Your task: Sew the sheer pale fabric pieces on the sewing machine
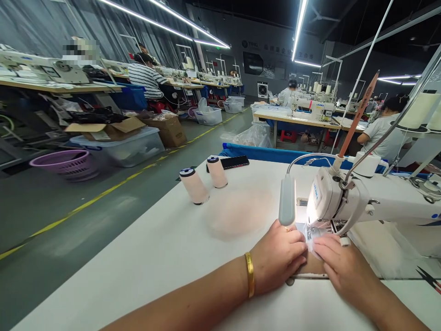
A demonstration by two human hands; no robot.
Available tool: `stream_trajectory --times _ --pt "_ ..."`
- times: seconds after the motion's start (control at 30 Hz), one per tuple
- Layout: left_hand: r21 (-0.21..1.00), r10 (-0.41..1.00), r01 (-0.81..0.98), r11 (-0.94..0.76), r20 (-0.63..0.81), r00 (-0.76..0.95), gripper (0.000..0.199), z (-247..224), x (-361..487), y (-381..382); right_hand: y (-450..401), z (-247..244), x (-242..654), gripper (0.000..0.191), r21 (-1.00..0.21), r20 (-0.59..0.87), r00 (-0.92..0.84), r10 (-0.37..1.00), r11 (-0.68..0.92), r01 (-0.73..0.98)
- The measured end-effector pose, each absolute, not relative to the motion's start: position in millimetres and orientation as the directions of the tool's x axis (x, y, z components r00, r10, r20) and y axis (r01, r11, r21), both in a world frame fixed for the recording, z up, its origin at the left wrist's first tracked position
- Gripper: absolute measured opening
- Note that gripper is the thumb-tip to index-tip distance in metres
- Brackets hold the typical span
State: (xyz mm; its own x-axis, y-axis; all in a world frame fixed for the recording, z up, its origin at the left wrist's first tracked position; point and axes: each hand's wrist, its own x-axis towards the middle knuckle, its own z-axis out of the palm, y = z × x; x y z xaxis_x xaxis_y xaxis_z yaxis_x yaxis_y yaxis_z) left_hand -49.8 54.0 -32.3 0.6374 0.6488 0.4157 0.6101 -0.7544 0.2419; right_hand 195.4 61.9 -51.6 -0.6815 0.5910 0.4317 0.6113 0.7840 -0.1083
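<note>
The white table (144, 257) spreads wide to its slanting left edge; the sewing machine (389, 204) crowds the right. Before it, the left hand (278, 257) and right hand (346, 262) bend their fingers (pinching or pressing, I cannot tell) at sheer fabric (313, 247) by the presser foot (312, 232).

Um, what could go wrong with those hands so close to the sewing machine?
1. The left hand and right hand are on the thin white fabric, right by the stitching area under the head of the sewing machine. A finger could get poked if it slipped closer.

2. The pointy scissors at the right edge of view have open blades, so a reaching hand might get nicked.

3. Two thread cones stand near the table's edge and could get knocked off.
</note>
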Motion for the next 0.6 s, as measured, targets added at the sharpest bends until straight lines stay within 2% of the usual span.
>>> stream_trajectory --times 0.17,0.43,0.53,0.6 --pt "0.226 0.660 0.631 -0.742 0.414 0.627 0.014 -32 -49 52 63 -49 195 0.038 -0.145 0.446 -0.706 0.550 0.823 0.550" --pt "0.262 0.717 0.673 -0.691 0.366 0.594 0.015 -30 -46 56 65 -53 194 0.045 -0.138 0.407 -0.656 0.635 0.753 0.644" --pt "0.313 0.744 0.677 -0.666 0.345 0.572 0.019 -29 -45 61 67 -56 194 0.049 -0.125 0.388 -0.622 0.680 0.707 0.696" --pt "0.412 0.800 0.686 -0.600 0.301 0.519 0.020 -28 -46 68 69 -57 195 0.050 -0.116 0.382 -0.616 0.689 0.697 0.708"
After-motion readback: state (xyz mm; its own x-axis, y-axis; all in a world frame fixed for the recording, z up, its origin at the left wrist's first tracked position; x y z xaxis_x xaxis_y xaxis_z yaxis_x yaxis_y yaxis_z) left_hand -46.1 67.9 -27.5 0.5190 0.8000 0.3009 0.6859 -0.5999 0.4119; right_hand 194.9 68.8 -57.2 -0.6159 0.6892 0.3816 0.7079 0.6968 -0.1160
